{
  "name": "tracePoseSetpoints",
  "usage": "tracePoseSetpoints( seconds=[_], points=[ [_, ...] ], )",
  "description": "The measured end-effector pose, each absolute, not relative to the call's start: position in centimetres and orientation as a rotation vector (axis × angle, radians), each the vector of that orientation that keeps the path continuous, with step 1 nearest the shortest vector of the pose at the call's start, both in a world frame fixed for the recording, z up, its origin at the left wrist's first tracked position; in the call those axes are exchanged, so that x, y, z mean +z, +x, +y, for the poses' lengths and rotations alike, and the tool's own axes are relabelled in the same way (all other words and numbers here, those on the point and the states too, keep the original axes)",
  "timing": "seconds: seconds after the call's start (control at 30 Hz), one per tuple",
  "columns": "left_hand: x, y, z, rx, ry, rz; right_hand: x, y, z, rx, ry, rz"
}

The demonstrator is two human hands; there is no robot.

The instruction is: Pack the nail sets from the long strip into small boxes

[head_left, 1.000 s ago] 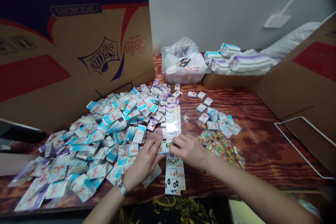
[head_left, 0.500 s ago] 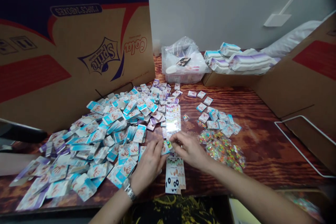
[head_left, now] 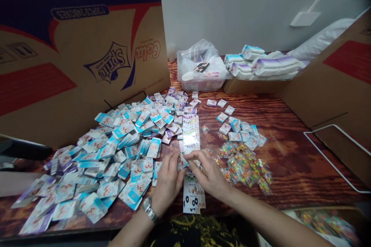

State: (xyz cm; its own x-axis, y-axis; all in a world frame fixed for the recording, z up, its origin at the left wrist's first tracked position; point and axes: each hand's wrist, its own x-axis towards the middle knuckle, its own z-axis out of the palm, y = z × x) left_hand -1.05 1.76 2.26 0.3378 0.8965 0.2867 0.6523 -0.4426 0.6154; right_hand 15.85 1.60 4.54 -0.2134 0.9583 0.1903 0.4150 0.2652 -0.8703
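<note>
Between my two hands is a small blue-and-white printed box [head_left: 182, 161]. My left hand [head_left: 169, 175] grips its left side, fingers closed around it. My right hand [head_left: 209, 171] pinches at its upper right end, thumb and forefinger pressed together. Printed sticker sheets [head_left: 191, 133] lie in a strip beneath my hands. To the left spreads a large heap of similar small boxes [head_left: 127, 146], blue or purple with a hand picture. Clear packets of colourful bits [head_left: 243, 162] lie to the right of my right hand.
A large cardboard carton [head_left: 87, 54] stands at the back left, another carton [head_left: 327, 81] at the right. A clear plastic tub [head_left: 203, 84] and a low box of wrapped packs [head_left: 261, 87] sit at the back. Several small boxes [head_left: 245, 135] and a white wire frame [head_left: 333, 170] lie right.
My right hand has moved in over the end of the small box, and the colourful packet seen there no longer shows. More packets show to the right of my hand.
</note>
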Motion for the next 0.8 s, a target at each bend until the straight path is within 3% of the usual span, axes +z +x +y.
tracePoseSetpoints(
  seconds=[0.17,0.37,0.8],
  points=[
    [2.9,-1.0,1.8,0.866,2.187,1.265,5.8,17.2,2.2,0.801,-1.173,-1.998],
    [2.6,-0.7,1.5,0.858,2.192,1.239,5.2,16.4,2.4,0.81,-1.242,-1.822],
    [1.7,-0.5,1.1,0.978,2.389,1.382,3.7,14.4,1.8,1.211,-1.239,-1.251]
  ],
)
